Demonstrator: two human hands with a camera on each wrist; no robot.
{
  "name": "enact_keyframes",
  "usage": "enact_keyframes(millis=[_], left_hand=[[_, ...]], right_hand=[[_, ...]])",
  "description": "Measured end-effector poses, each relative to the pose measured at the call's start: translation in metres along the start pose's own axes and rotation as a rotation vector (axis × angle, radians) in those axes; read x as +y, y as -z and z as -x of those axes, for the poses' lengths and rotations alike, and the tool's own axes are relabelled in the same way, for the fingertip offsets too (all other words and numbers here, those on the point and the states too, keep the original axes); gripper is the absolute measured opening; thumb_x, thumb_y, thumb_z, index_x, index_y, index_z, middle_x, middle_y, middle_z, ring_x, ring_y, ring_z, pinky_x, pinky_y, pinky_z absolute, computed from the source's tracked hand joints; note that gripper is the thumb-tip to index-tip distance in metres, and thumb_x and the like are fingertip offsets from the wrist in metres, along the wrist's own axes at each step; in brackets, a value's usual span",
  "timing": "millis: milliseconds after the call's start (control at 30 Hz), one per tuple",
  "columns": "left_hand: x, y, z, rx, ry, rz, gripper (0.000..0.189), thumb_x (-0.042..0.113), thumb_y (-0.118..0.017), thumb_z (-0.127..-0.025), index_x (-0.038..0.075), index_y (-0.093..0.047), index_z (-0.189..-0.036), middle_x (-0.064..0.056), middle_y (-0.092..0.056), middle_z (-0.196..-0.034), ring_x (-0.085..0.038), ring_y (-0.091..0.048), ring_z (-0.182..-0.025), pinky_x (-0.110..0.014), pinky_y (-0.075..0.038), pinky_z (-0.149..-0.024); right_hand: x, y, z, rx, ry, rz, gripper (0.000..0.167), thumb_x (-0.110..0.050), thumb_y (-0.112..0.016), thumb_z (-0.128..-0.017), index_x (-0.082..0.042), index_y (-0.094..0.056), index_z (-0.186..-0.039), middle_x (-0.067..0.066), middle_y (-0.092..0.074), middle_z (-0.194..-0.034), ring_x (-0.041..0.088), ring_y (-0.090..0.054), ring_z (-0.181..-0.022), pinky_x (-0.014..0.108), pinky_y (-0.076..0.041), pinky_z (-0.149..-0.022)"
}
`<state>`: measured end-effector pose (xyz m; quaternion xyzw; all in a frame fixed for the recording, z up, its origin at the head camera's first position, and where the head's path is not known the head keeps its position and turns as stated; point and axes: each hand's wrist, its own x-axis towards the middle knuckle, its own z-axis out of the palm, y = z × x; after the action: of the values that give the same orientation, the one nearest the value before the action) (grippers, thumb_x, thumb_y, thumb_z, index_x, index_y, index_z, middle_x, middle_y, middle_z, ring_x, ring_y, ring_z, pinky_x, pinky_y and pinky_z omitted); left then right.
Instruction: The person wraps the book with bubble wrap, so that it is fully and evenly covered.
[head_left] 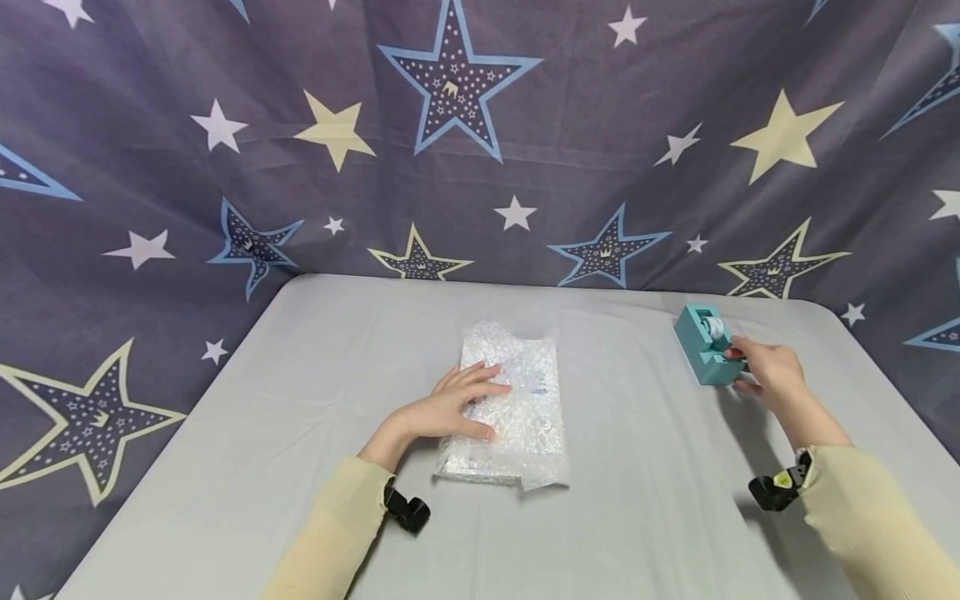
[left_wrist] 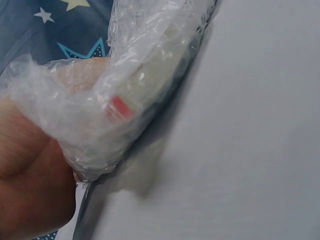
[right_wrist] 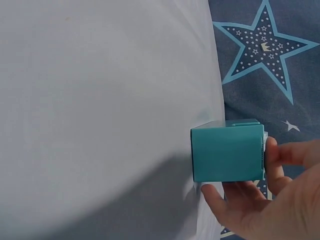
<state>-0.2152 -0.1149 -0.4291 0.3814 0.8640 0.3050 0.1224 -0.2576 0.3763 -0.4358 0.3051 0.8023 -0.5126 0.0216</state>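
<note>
A flat package in bubble wrap (head_left: 525, 417) lies on the table, its wrap edges loose and crinkled. Across its left side rests my left hand (head_left: 453, 404), fingers spread and extended. In the left wrist view the clear bubble wrap (left_wrist: 95, 120) partly covers that hand, and a small red mark shows through it. Over at the right stands a teal tape dispenser (head_left: 705, 346) with a roll of clear tape (head_left: 712, 327). My right hand (head_left: 772, 371) is at its near end, thumb and index finger pinching at the tape's end by the cutter; the strip itself is hard to see.
A pale grey cloth covers the table (head_left: 615, 517). Behind it and at the sides hangs a dark star-patterned curtain (head_left: 540, 175). The dispenser stands near the table's far right part. Each wrist carries a small black camera (head_left: 407, 508).
</note>
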Motion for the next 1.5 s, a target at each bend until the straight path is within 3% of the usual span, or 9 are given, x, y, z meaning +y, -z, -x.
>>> enact_keyframes(millis=[100,233,367,467,600,833,1000,1300,1500], left_hand=[[0.0,0.0,0.0,-0.002,-0.004,0.003,0.064,0.035,-0.068,-0.078,0.015,-0.045,-0.134,-0.01,-0.021,-0.15,-0.032,-0.008,-0.139,-0.056,0.004,-0.109],[0.002,0.001,-0.001,-0.005,-0.003,0.012,0.064,0.035,-0.068,-0.078,0.015,-0.045,-0.134,-0.01,-0.02,-0.15,-0.031,-0.007,-0.139,-0.055,0.004,-0.109],[0.002,0.001,-0.002,-0.007,-0.003,0.008,0.064,0.035,-0.069,-0.078,0.016,-0.045,-0.134,-0.009,-0.019,-0.151,-0.03,-0.006,-0.14,-0.054,0.005,-0.109],[0.002,0.001,-0.002,-0.006,-0.003,-0.005,0.065,0.035,-0.068,-0.078,0.016,-0.044,-0.135,-0.009,-0.019,-0.151,-0.03,-0.006,-0.14,-0.054,0.005,-0.109],[0.0,0.0,-0.002,0.001,-0.002,-0.01,0.065,0.036,-0.068,-0.078,0.017,-0.044,-0.135,-0.008,-0.019,-0.151,-0.03,-0.006,-0.14,-0.053,0.005,-0.109],[-0.006,-0.001,-0.001,0.004,0.013,-0.012,0.065,0.038,-0.068,-0.078,0.019,-0.044,-0.135,-0.005,-0.018,-0.151,-0.028,-0.005,-0.14,-0.051,0.006,-0.11],[-0.007,-0.002,0.0,0.007,0.014,-0.017,0.065,0.039,-0.068,-0.077,0.02,-0.044,-0.135,-0.005,-0.018,-0.151,-0.028,-0.005,-0.14,-0.052,0.005,-0.11],[-0.007,-0.004,-0.001,0.01,0.007,-0.018,0.064,0.038,-0.068,-0.077,0.02,-0.045,-0.134,-0.005,-0.019,-0.151,-0.028,-0.005,-0.14,-0.052,0.005,-0.11],[-0.005,-0.003,-0.002,0.009,0.003,-0.014,0.063,0.037,-0.068,-0.078,0.02,-0.045,-0.134,-0.005,-0.019,-0.151,-0.028,-0.005,-0.14,-0.052,0.005,-0.11]], right_hand=[[0.013,-0.003,-0.019,0.032,0.0,0.018,0.046,-0.049,-0.05,-0.084,-0.01,-0.058,-0.107,0.001,-0.051,-0.108,0.013,-0.049,-0.096,0.024,-0.054,-0.063],[0.017,-0.002,-0.018,0.028,0.012,-0.004,0.047,-0.049,-0.052,-0.082,-0.009,-0.06,-0.107,0.007,-0.047,-0.119,0.013,-0.051,-0.095,0.026,-0.055,-0.07],[0.005,0.004,0.007,0.018,-0.007,-0.07,0.025,-0.041,-0.054,-0.082,-0.018,-0.066,-0.08,0.001,-0.051,-0.105,0.002,-0.052,-0.076,0.019,-0.053,-0.061],[-0.009,0.006,0.033,-0.004,-0.012,-0.18,0.018,-0.027,-0.055,-0.083,-0.016,-0.064,-0.072,-0.005,-0.054,-0.087,0.001,-0.054,-0.07,0.019,-0.054,-0.06],[-0.022,0.005,0.058,-0.043,0.003,-0.323,0.013,-0.015,-0.056,-0.082,-0.01,-0.062,-0.072,-0.006,-0.058,-0.071,0.006,-0.059,-0.07,0.026,-0.054,-0.072],[-0.027,-0.002,0.081,-0.059,0.084,-0.412,0.009,-0.008,-0.051,-0.083,-0.005,-0.054,-0.076,-0.009,-0.057,-0.061,0.0,-0.059,-0.061,0.021,-0.053,-0.068],[-0.02,-0.005,0.079,-0.053,0.094,-0.437,0.018,-0.007,-0.052,-0.082,-0.011,-0.056,-0.065,-0.008,-0.059,-0.059,0.0,-0.06,-0.058,0.017,-0.053,-0.064],[-0.004,-0.005,0.065,-0.025,0.037,-0.465,0.007,-0.013,-0.056,-0.083,-0.007,-0.055,-0.087,-0.01,-0.061,-0.062,-0.001,-0.061,-0.063,0.012,-0.051,-0.065],[-0.004,-0.002,0.071,-0.088,0.051,-0.554,0.01,-0.012,-0.056,-0.085,-0.012,-0.06,-0.075,-0.008,-0.064,-0.06,0.002,-0.063,-0.06,0.013,-0.05,-0.058]])
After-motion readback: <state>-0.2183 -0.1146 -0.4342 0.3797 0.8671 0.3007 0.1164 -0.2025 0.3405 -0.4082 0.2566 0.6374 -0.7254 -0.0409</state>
